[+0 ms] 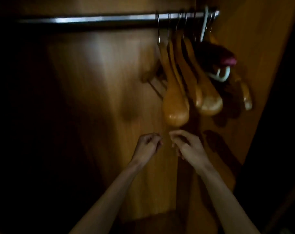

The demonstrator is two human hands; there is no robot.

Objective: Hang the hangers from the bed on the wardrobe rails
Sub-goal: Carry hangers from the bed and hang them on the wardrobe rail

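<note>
Several wooden hangers (176,92) on wardrobe rail (101,19); left hand (147,146), right hand (187,146) below, loosely curled, holding nothing.

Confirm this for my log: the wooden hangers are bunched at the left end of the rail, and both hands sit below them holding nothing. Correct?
Not quite. The head view shows the wooden hangers bunched at the right end of the rail, not the left. The rest stands: the left hand and right hand sit below them holding nothing.
</note>
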